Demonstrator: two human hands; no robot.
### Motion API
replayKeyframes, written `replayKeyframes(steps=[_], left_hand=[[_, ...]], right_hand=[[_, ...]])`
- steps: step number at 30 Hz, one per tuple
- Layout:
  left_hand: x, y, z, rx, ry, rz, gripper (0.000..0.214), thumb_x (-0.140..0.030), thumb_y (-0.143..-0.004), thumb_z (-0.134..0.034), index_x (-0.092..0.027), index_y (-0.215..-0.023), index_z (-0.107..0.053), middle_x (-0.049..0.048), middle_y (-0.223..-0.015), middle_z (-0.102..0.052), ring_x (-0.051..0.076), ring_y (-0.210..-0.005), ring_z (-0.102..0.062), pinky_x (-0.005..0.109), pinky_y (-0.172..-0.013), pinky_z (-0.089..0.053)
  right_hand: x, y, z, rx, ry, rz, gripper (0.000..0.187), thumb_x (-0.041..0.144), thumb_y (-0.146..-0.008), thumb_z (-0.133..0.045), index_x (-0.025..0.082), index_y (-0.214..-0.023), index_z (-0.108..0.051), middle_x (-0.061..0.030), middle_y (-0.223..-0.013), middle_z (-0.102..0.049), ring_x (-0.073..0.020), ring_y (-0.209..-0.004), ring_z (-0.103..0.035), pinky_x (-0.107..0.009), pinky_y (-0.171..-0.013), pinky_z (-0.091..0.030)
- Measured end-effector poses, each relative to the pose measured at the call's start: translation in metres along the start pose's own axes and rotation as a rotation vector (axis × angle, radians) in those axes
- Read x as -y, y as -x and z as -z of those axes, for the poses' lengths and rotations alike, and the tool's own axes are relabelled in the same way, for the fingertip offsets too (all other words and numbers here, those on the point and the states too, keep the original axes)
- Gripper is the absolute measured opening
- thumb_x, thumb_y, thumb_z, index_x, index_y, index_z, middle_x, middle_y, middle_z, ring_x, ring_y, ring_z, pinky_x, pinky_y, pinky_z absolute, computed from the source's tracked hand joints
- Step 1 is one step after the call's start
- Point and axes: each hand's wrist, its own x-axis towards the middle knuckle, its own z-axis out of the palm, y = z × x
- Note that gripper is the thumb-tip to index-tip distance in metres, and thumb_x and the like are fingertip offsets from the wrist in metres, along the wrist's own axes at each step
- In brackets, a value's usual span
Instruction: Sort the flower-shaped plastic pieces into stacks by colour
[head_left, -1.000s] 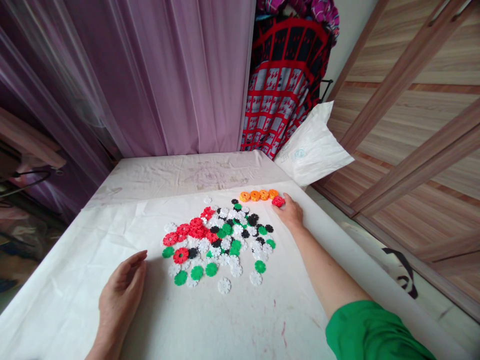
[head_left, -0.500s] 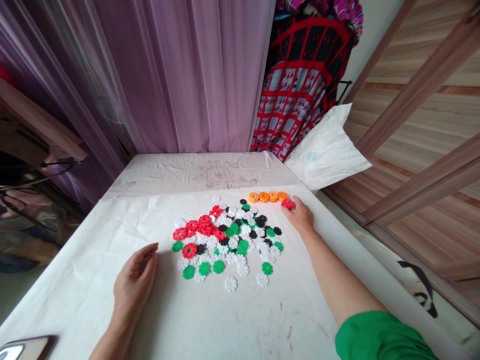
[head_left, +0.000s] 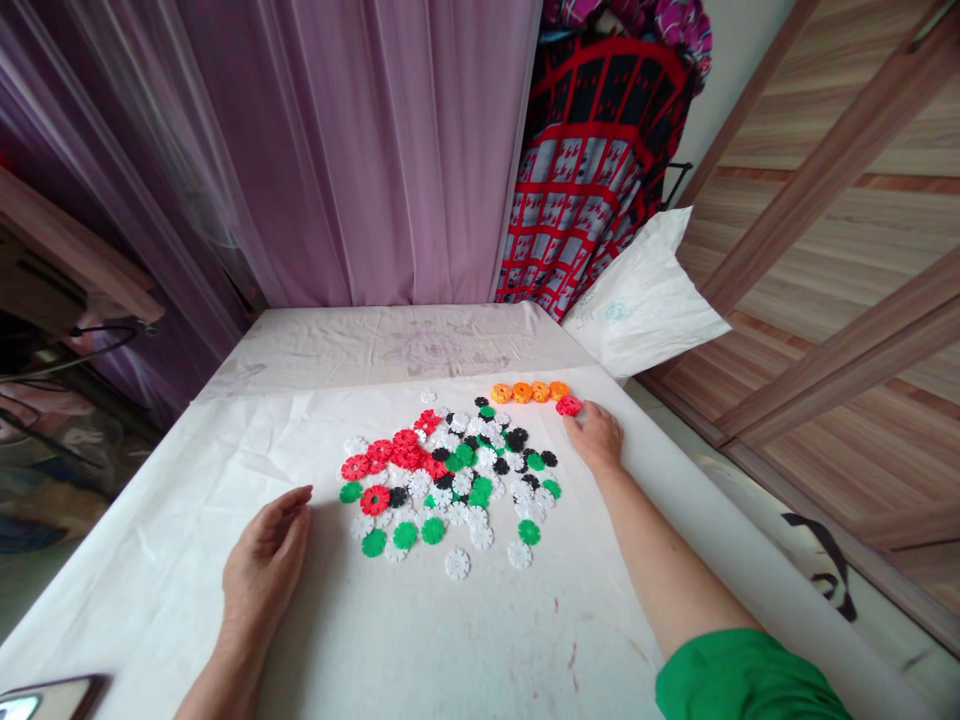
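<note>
A pile of flat flower-shaped plastic discs in white, red, green and black lies in the middle of a table covered with a white cloth. At the pile's far right, several orange discs form a short row. A red disc sits at the row's right end. My right hand lies on the cloth with its fingertips closed against this red disc. My left hand rests on its edge left of the pile, fingers together and slightly curved, holding nothing.
A phone lies at the near left table edge. A white plastic bag leans at the far right corner. Purple curtains and a hanging red-and-black cloth stand behind. Wooden panels run along the right.
The view has shifted slightly and the phone has come into sight. My right hand stays at the red disc beside the orange row. The left hand has barely moved.
</note>
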Motion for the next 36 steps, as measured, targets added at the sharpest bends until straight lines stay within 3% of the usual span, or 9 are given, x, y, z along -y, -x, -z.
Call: replayKeyframes(steps=[12, 19, 26, 30, 34, 36], left_hand=[[0.002, -0.001, -0.001, 0.021, -0.002, 0.027, 0.044, -0.054, -0.074, -0.053, -0.024, -0.103, -0.070, 0.0053, -0.103, -0.077, 0.022, -0.088, -0.072, 0.030, -0.073, -0.058], [-0.001, 0.000, -0.001, 0.007, 0.031, 0.017, 0.044, -0.053, -0.073, -0.052, -0.024, -0.100, -0.071, 0.0058, -0.101, -0.077, 0.022, -0.086, -0.072, 0.032, -0.075, -0.058], [0.001, 0.000, -0.006, 0.006, 0.072, -0.028, 0.044, -0.053, -0.076, -0.051, -0.022, -0.100, -0.071, 0.0066, -0.098, -0.077, 0.021, -0.083, -0.072, 0.033, -0.077, -0.059], [0.002, 0.000, -0.008, -0.001, 0.082, -0.038, 0.043, -0.050, -0.077, -0.049, -0.021, -0.100, -0.070, 0.0074, -0.101, -0.077, 0.022, -0.086, -0.072, 0.035, -0.080, -0.058], [0.000, 0.000, -0.009, -0.015, 0.067, -0.056, 0.041, -0.047, -0.079, -0.046, -0.021, -0.100, -0.071, 0.0071, -0.101, -0.076, 0.021, -0.085, -0.071, 0.035, -0.080, -0.057], [-0.002, 0.000, -0.009, -0.017, 0.053, -0.065, 0.038, -0.044, -0.079, -0.046, -0.022, -0.099, -0.071, 0.0060, -0.100, -0.076, 0.021, -0.084, -0.071, 0.034, -0.080, -0.057]], right_hand=[[0.003, 0.003, 0.002, -0.002, 0.045, 0.010, 0.043, 0.034, -0.091, -0.048, 0.010, -0.125, -0.060, -0.0176, -0.127, -0.063, -0.0301, -0.114, -0.057, -0.039, -0.095, -0.042], [0.001, 0.004, -0.001, -0.007, 0.055, 0.010, 0.046, 0.032, -0.089, -0.050, 0.008, -0.128, -0.061, -0.0181, -0.138, -0.057, -0.0313, -0.121, -0.054, -0.041, -0.099, -0.041], [-0.001, 0.006, -0.003, -0.028, 0.061, 0.026, 0.047, 0.033, -0.089, -0.049, 0.008, -0.126, -0.062, -0.0190, -0.135, -0.059, -0.0320, -0.117, -0.056, -0.042, -0.097, -0.043], [-0.006, 0.010, -0.008, -0.078, -0.025, -0.004, 0.046, 0.032, -0.086, -0.050, 0.009, -0.124, -0.063, -0.0192, -0.129, -0.063, -0.0317, -0.113, -0.059, -0.042, -0.098, -0.044], [-0.009, 0.022, -0.016, -0.187, -0.238, -0.047, 0.049, 0.029, -0.081, -0.047, 0.009, -0.122, -0.064, -0.0188, -0.123, -0.067, -0.0310, -0.111, -0.060, -0.043, -0.099, -0.045], [-0.004, 0.033, -0.018, -0.257, -0.356, -0.002, 0.049, 0.029, -0.080, -0.046, 0.009, -0.121, -0.065, -0.0187, -0.120, -0.068, -0.0307, -0.109, -0.061, -0.045, -0.098, -0.047]])
